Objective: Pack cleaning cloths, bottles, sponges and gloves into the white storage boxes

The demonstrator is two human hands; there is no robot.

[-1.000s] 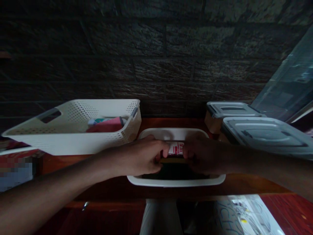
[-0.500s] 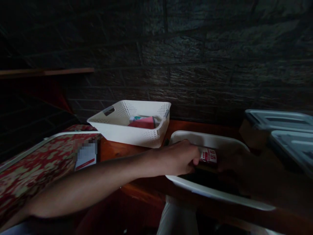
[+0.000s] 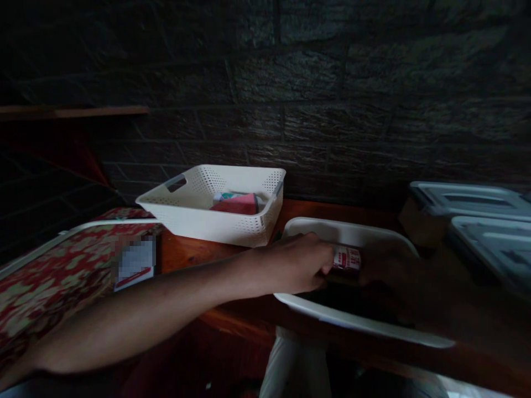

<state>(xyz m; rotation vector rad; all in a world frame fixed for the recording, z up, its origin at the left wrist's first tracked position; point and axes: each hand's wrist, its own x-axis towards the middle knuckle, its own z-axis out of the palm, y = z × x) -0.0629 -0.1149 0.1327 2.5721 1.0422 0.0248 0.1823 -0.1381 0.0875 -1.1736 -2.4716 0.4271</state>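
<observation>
Both my hands reach into a white tray (image 3: pixel 315 228) on the wooden table. My left hand (image 3: pixel 296 264) is closed on the left end of a small box with a red and white label (image 3: pixel 347 258). My right hand (image 3: pixel 392 273), dim in shadow, grips the box's right end with curled fingers. The box sits just above the tray's dark inside.
A white perforated basket (image 3: pixel 194 215) holding a red packet stands at the left behind the tray. Grey-lidded containers (image 3: pixel 468 199) sit at the right. A red floral board with a label (image 3: pixel 62 265) lies at the left. A dark brick wall is close behind.
The view has swung to the left, so the tray and hands now sit right of centre. Both hands still hold the small box in the tray.
</observation>
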